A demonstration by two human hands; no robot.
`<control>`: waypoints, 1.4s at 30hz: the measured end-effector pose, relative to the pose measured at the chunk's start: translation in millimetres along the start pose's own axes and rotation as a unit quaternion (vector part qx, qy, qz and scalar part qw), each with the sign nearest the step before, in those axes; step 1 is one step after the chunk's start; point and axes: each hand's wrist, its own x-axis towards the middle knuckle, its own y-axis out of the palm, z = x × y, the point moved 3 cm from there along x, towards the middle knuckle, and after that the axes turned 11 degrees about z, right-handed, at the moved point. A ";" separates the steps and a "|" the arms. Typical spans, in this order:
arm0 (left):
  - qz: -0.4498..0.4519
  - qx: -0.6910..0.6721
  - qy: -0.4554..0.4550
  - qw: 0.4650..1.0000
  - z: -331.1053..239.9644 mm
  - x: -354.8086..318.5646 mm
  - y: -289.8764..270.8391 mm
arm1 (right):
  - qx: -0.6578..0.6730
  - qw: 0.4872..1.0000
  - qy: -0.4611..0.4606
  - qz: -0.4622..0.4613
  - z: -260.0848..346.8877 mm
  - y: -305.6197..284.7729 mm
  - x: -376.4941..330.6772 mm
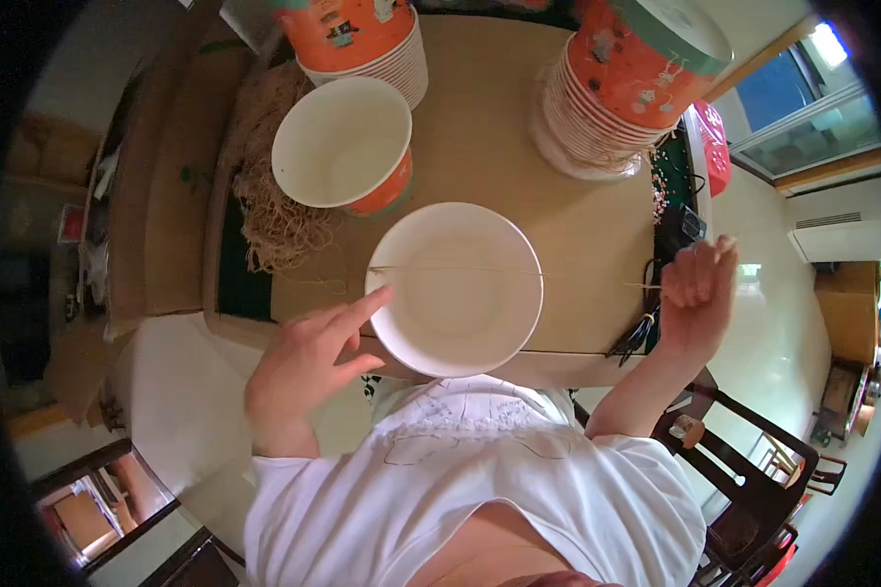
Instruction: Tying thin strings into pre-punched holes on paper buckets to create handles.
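Note:
A white paper bowl [455, 289] stands open at the near edge of the brown table [489, 147]. A thin tan string [480, 271] runs taut across the bowl's mouth. My left hand [308, 367] has its index finger at the bowl's left rim, touching the string's end. My right hand [700, 293] is raised off the table's right edge, fingers pinched on the string's other end.
A second bowl [347, 147], orange outside, stands behind on the left. Two stacks of orange bowls [362, 39] [626, 83] rise at the back. A pile of tan strings [274, 186] lies on the left. Scissors [636, 338] sit at the right edge. Dark chairs [744, 470] stand at the lower right.

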 end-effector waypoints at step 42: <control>-0.184 -0.018 0.228 0.956 -161.0 14.0 -42.3 | -0.310 0.943 0.121 0.015 -43.4 47.3 -16.3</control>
